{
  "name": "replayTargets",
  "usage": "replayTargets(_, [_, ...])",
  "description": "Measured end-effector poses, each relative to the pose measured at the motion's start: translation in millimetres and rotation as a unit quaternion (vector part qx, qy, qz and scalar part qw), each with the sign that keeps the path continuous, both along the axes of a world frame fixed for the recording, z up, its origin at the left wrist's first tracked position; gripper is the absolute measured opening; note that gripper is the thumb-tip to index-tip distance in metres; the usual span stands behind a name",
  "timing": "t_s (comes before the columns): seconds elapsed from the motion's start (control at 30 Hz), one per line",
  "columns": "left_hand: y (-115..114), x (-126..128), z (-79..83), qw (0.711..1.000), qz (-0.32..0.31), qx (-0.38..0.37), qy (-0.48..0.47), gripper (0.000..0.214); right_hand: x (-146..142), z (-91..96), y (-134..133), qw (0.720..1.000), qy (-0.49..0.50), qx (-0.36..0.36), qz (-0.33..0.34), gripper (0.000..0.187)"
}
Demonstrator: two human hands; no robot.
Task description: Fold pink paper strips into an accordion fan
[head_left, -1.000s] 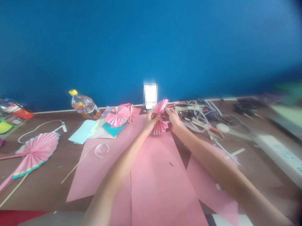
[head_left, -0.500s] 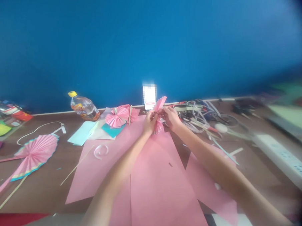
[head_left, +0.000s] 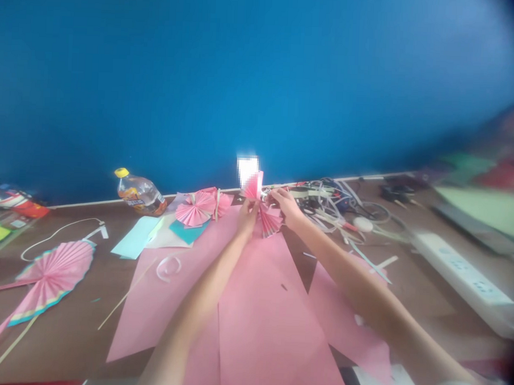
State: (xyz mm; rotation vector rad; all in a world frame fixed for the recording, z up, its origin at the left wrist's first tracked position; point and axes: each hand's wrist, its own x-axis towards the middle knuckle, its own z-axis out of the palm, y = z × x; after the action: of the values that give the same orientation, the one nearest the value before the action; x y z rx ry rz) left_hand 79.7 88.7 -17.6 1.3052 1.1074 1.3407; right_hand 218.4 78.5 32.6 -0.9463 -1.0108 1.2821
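Observation:
Over the far end of the pink paper sheets (head_left: 273,307), my left hand (head_left: 247,217) pinches a pleated pink paper fan (head_left: 270,220) at its narrow middle. One folded wing points up and the other spreads down to the right. Just right of the middle is my right hand (head_left: 285,203), its fingertips pressed together. A small whitish bit shows by those fingertips, too small to name. On the left, a finished-looking pink fan with blue and yellow edging (head_left: 53,277) lies on the brown table.
Pink paper rosettes (head_left: 195,208) and teal paper (head_left: 189,230) lie left of my hands, near a yellow-capped bottle (head_left: 140,194). Tangled cables (head_left: 324,204) sit behind my right forearm. A white power strip (head_left: 464,275) is at the right. A blue wall (head_left: 262,73) rises behind the table.
The pleated fan has turned in my left hand, and its lower wing now opens toward the right. My right hand has drawn slightly away from the fan's middle. The view has shifted a little.

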Motion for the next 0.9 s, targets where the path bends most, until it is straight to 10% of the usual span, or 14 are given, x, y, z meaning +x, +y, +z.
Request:
replayTargets(0.37, [-6.4,0.7,0.6,0.978,0.134,0.088,0.130,0.025,-4.0,5.2,-4.3,0.996,-0.085,-0.009,-0.031,0.020])
replayTargets(0.9, [-3.0,0.5,-5.5,0.995,0.032,0.071,0.055,0.030,2.6,8.2,-4.7,0.983,-0.027,-0.178,0.021,0.010])
